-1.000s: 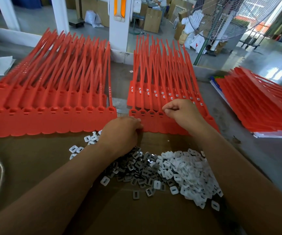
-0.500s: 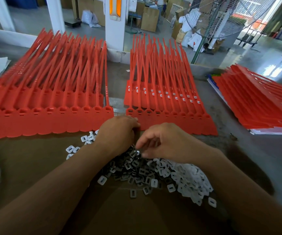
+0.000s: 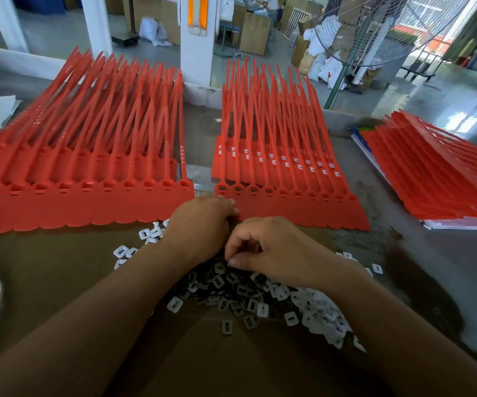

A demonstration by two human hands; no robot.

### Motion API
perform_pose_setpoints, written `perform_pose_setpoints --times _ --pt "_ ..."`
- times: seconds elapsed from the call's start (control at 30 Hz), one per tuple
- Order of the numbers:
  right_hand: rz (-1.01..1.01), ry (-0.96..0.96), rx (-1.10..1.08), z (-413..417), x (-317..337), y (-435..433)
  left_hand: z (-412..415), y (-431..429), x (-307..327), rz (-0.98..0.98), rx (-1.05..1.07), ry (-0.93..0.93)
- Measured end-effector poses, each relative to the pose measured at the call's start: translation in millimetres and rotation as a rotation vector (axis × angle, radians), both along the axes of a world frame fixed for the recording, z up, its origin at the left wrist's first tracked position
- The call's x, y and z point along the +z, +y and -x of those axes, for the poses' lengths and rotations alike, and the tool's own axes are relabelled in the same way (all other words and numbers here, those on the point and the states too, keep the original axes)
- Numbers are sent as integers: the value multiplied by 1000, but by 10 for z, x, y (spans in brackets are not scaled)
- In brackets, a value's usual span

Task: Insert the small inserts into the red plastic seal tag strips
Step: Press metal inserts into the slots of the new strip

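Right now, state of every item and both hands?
left hand: curled, resting at the near edge of the middle strips, contents hidden
right hand: fingers pinched down into the insert pile
insert pile: loose heap on the cardboard
middle strips: fanned flat, back rows show white inserts
left strips: front-row sockets look empty
right stack: piled flat, untouched

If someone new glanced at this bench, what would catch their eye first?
Probably the fans of red seal strips: one far left, one centre, another stack at right. Next, the pile of small white inserts nearest the viewer, where the right hand picks beside the left hand.
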State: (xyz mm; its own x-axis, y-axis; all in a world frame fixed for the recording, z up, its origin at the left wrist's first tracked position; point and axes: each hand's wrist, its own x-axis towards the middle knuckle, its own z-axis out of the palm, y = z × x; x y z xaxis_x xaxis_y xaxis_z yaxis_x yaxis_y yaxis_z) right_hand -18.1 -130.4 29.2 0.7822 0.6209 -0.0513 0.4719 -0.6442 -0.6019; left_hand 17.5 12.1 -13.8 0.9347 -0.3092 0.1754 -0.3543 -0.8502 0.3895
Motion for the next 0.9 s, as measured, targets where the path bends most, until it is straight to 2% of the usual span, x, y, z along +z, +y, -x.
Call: perform_pose_setpoints --times 0.27,0.6,0.77,0.9 --pt "-39 -56 -196 -145 40 -207 66 -16 29 65 -2 -28" --pt "-54 -55 -597 -614 -88 -649 65 -16 52 -40 12 34" --pt "-83 -97 -620 -789 -78 -587 58 -30 77 -53 17 22" --pt "-116 -46 -635 -877 -143 -495 82 -34 69 -36 31 -3"
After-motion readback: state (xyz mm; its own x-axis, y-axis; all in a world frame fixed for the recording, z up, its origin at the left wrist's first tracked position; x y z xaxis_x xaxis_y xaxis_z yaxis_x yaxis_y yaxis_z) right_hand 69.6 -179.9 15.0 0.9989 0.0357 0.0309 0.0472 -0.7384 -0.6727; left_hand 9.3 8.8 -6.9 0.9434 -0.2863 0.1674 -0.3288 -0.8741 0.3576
